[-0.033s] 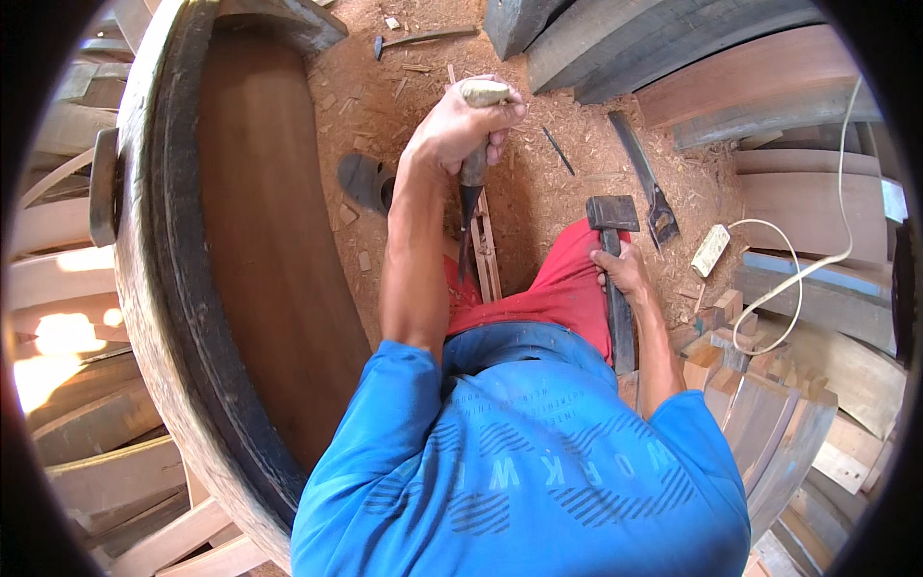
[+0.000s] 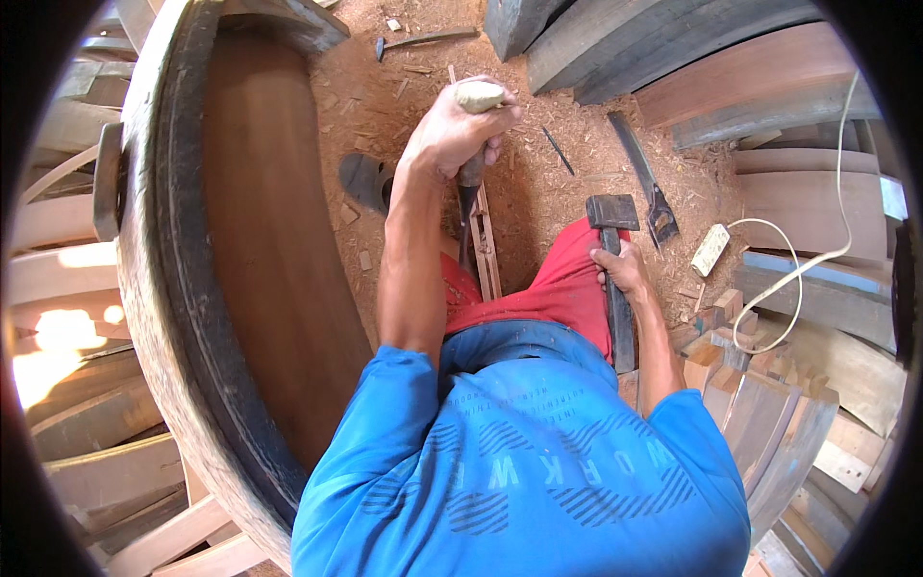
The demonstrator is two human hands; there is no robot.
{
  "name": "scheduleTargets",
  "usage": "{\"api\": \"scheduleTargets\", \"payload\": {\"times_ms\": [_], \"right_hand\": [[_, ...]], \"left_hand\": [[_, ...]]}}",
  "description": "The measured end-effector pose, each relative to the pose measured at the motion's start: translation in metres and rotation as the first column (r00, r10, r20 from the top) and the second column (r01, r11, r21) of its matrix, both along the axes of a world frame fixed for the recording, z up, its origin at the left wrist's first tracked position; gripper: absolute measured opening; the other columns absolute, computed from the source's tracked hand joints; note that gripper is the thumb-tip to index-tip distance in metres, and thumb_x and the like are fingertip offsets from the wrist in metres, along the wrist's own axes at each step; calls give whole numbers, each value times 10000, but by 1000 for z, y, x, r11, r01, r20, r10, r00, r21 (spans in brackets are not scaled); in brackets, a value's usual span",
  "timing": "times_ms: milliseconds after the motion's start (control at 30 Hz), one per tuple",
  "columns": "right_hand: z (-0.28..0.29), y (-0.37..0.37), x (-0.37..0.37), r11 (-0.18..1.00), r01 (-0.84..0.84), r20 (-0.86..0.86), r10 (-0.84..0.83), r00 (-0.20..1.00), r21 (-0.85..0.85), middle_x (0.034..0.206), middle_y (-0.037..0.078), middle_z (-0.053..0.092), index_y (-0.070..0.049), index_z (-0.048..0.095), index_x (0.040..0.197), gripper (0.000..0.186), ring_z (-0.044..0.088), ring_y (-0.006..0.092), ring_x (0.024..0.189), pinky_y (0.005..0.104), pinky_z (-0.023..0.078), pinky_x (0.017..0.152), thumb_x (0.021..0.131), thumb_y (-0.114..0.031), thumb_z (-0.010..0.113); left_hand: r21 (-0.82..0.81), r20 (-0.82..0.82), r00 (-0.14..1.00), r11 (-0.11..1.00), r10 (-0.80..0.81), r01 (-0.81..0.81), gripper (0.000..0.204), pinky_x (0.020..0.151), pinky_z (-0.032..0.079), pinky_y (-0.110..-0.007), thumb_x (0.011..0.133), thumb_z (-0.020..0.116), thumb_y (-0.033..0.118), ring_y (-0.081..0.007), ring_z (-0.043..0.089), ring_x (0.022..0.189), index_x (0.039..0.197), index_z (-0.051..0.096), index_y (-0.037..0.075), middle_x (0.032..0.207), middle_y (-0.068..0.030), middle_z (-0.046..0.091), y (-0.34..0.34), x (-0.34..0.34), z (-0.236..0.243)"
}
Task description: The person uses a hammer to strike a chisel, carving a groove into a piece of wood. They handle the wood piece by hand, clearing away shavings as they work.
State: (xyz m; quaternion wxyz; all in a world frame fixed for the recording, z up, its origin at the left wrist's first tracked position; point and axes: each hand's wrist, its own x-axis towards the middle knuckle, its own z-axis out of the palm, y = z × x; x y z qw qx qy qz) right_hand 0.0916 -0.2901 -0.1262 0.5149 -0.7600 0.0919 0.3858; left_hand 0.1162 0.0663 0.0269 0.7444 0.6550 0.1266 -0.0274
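Note:
My left hand (image 2: 448, 137) is closed around the handle of a chisel (image 2: 467, 197), whose pale rounded butt pokes out above my fist. The dark blade points down toward my lap, beside a narrow slotted wooden piece (image 2: 484, 236) between my legs. Whether the tip touches that wood cannot be made out. Over my right thigh, my right hand (image 2: 623, 268) grips a mallet (image 2: 612, 212) by its dark handle, just below the block-shaped head. The handle's lower end runs back along my thigh.
A large curved timber (image 2: 178, 240) stands along my left. On the chip-strewn ground lie a hammer (image 2: 428, 39), a handsaw (image 2: 639, 173), a thin dark rod (image 2: 558, 151) and a dark sandal (image 2: 363, 181). To the right are a white power strip (image 2: 710, 250) with its cord and stacked planks (image 2: 808, 192).
My left hand and the chisel have shifted very slightly to the left. My right hand and the mallet stay where they were.

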Motion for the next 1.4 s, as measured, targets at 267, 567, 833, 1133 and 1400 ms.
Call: {"api": "scheduleTargets", "payload": {"times_ms": [267, 567, 833, 1133, 1400], "right_hand": [[21, -1, -19, 994, -53, 241, 28, 970, 97, 689, 2, 607, -47, 637, 888, 244, 591, 99, 541, 283, 504, 486, 862, -237, 788], [199, 36, -42, 935, -146, 673, -119, 730, 323, 753, -8, 622, -33, 610, 971, 282, 604, 70, 643, 242, 503, 593, 879, -201, 818], [278, 26, -65, 772, -220, 763, -461, 453, 596, 901, 88, 674, -54, 587, 1171, 277, 629, 138, 716, 320, 539, 677, 929, 1, 711], [241, 50, -77, 586, -638, 834, -524, 171, 499, 877, 130, 675, -48, 592, 1117, 253, 642, 232, 700, 356, 537, 636, 901, 20, 703], [259, 57, -54, 908, -286, 949, 270, -166, -308, 895, 119, 703, -51, 662, 972, 140, 683, 294, 764, 387, 543, 664, 881, -145, 711]], "left_hand": [[187, 319, 873, 878, 369, -440, 84, 477, 459, -244, 915, 715, 57, -65, 588, 565, 966, 649, 54, 701, 1, 627, -18, -68, 36], [167, 484, 802, 863, 349, -476, 94, 637, 502, -250, 865, 722, 0, -65, 600, 704, 905, 650, 45, 817, -7, 638, -27, -78, -2], [307, 664, 729, 828, 166, -469, 82, 556, 520, -243, 888, 692, 10, -97, 643, 639, 937, 638, 46, 719, -12, 640, -32, -84, -14], [527, 658, 709, 827, -252, -195, 382, 713, 554, -379, 604, 784, 25, -331, 695, 798, 958, 645, 59, 852, -119, 667, -85, -153, -42], [561, 620, 744, 804, -251, -196, 336, 725, 557, -366, 659, 774, 22, -317, 709, 828, 961, 631, 58, 892, -114, 691, -78, -161, -56]]}}
